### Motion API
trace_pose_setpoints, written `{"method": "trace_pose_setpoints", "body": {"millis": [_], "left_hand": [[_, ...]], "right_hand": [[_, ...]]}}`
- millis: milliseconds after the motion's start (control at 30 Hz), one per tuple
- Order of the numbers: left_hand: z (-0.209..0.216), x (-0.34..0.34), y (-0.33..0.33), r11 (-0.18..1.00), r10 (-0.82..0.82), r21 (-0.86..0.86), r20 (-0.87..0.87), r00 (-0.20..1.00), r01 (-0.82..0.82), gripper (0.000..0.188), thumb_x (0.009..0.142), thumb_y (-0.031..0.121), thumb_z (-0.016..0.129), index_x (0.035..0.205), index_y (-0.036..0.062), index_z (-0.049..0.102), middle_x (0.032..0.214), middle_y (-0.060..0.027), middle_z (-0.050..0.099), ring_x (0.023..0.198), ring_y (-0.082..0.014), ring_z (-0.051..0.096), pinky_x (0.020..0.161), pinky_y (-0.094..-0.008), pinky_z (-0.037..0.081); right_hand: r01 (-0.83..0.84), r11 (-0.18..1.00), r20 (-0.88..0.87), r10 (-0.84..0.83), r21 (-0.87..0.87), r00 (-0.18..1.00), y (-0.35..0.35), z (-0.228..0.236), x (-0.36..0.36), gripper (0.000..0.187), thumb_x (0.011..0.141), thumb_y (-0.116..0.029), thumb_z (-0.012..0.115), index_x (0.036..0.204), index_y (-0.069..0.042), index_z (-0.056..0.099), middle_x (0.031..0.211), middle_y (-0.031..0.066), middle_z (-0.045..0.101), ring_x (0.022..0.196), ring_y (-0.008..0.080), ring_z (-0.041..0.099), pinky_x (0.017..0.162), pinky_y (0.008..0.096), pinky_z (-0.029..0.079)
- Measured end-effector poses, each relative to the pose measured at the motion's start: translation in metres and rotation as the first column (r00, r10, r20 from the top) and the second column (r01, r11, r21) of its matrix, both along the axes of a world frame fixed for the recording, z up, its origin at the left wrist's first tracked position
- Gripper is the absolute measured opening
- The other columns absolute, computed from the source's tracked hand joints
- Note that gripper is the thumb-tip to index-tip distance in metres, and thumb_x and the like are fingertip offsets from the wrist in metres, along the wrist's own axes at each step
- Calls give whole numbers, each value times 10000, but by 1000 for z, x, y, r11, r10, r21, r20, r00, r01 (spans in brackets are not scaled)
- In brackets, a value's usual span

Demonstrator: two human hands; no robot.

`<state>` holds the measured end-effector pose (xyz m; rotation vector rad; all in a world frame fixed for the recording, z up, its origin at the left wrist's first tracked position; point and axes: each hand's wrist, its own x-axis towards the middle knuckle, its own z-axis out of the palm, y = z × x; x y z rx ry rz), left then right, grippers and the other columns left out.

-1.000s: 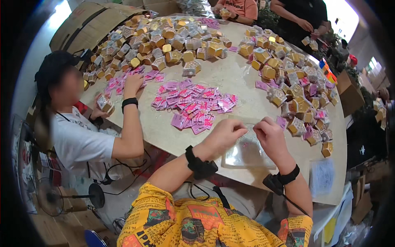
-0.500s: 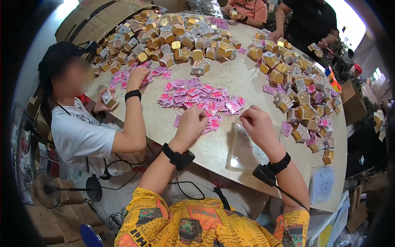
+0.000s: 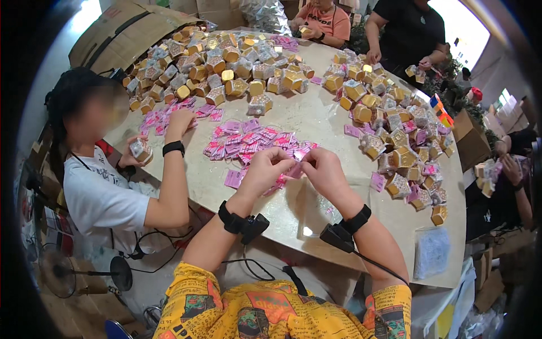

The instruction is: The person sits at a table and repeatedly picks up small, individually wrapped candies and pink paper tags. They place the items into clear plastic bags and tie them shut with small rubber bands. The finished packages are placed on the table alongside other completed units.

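Note:
Close together over the table, both my hands are closed in a pinch. My left hand (image 3: 266,172) grips the edge of a small pink tag (image 3: 294,170). Fingertips of my right hand (image 3: 326,176) pinch at the tag's other side; whether they hold the tag or its thin string is too small to tell. Just beyond my hands lies a pile of pink printed tags (image 3: 243,141), some with loops of string. Beneath my right hand, a clear plastic bag (image 3: 307,229) rests on the tabletop, partly covered by my hand and wrist.
Gold house-shaped ornaments in clear wrap form a far heap (image 3: 226,62) and a right-hand heap (image 3: 395,130) on the table (image 3: 305,121). A packet (image 3: 432,252) lies near the right edge. A co-worker (image 3: 107,181) sits at left; others work across the table and at right.
My right hand has moved left to meet my left hand, and a pink tag now shows between them. The view has shifted slightly. At far right, another person's hand with ornaments has come into view.

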<state>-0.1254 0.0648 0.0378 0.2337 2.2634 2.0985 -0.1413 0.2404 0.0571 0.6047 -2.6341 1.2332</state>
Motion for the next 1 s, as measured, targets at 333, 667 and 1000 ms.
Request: {"method": "trace_pose_setpoints", "body": {"millis": [333, 667, 1000], "left_hand": [[32, 6, 20, 957, -31, -287, -248, 968, -43, 101, 807, 58, 658, 861, -26, 666, 798, -63, 659, 724, -105, 619, 659, -261, 503], [44, 24, 31, 979, -31, -200, -301, 953, -31, 117, 785, 50, 663, 879, -16, 680, 762, -90, 622, 673, -170, 588, 600, -273, 455], [86, 66, 55, 875, -228, -463, -656, 719, -145, 124, 760, 65, 664, 878, 32, 680, 820, -105, 585, 796, -261, 585, 682, -344, 472]], "right_hand": [[33, 968, 363, 61, -247, 930, 20, 22, 3, 168, 786, -125, 640, 741, 37, 639, 608, 70, 600, 547, 115, 565, 519, 274, 461], [138, 701, 423, 249, -699, 871, 30, 31, 36, 170, 880, -140, 586, 917, 23, 559, 807, 106, 632, 622, 180, 648, 498, 258, 509], [109, 556, 337, 327, -824, 883, 64, 41, 82, 145, 943, -130, 502, 955, 8, 457, 952, 173, 645, 662, 203, 670, 530, 262, 534]]}}
